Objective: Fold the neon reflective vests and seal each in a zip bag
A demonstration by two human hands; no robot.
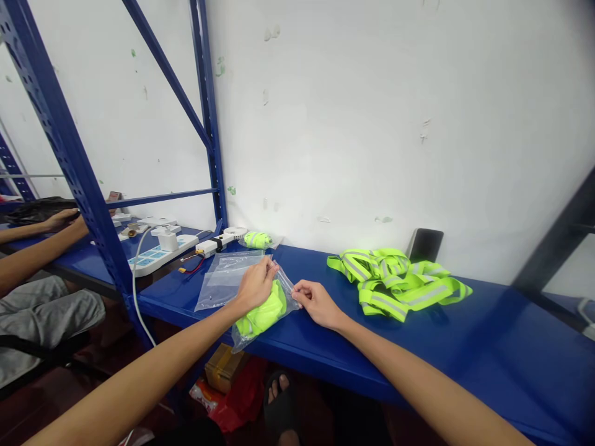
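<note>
Clear poly bag (pixel 292 303) lies on blue worktop (pixel 381 353), neon reflective fabric (pixel 263 314) inside (soft, light; slippery film, best held at the mouth). Left hand (pixel 253 286), right hand (pixel 313 302): fingers narrow, pinching opposite bag edges.

Bare forearms (pixel 139 378), bare left hand (pixel 255 286), bare right hand (pixel 317 303), black open-toed slide sandal (pixel 280 402), toes showing

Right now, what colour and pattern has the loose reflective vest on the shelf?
Fluorescent yellow-green with grey stripes; the reflective vest shows best in the head view.
</note>
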